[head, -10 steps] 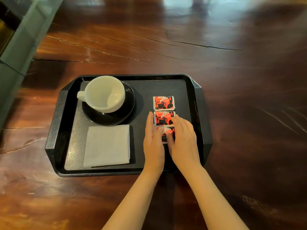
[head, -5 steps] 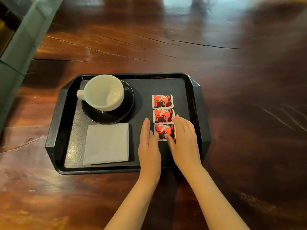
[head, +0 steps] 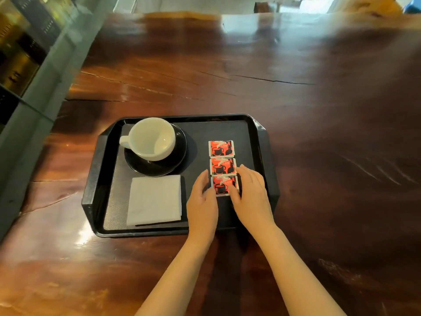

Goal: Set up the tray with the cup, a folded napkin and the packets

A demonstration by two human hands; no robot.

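A black tray (head: 95, 169) lies on the wooden table. An empty white cup (head: 150, 139) stands on a black saucer (head: 180, 160) at the tray's back left. A folded white napkin (head: 155, 199) lies in front of it. Three red packets sit in a column on the tray's right side: far packet (head: 221, 148), middle packet (head: 222, 166), near packet (head: 224, 185). My left hand (head: 201, 201) touches the near packet's left edge with straight fingers. My right hand (head: 251, 195) rests flat against its right edge, fingertips reaching the middle packet.
The dark wooden table (head: 319, 110) has long cracks across its top. A glass-fronted cabinet (head: 27, 65) runs along the left side. The table's far edge (head: 182, 13) shows at the top.
The camera tilted up, so the tray sits lower in view. My left hand slid slightly back and left, uncovering more of the near packet. The packets stay in their column.
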